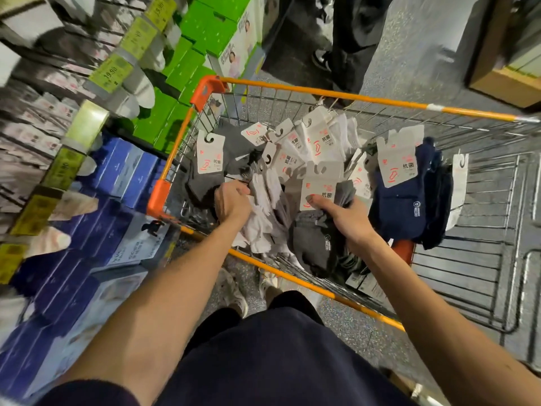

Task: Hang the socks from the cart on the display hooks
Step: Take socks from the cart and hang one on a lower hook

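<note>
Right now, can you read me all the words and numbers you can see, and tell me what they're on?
"19.90": yellow price tag.
"抗菌": white header card of the grey socks held by the right hand; also on other cards in the cart.
"COTTON": logo on the navy socks and on the grey socks.
Too blurred to read: other price tags, blue boxes, green boxes, small card print.

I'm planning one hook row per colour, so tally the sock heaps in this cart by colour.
Grey socks: 2 heaps, one by the left hand, one in the right hand.
White socks: 2 heaps, one central, one by the far rim of the cart.
Navy socks: 1 heap.
Total: 5 heaps.
</note>
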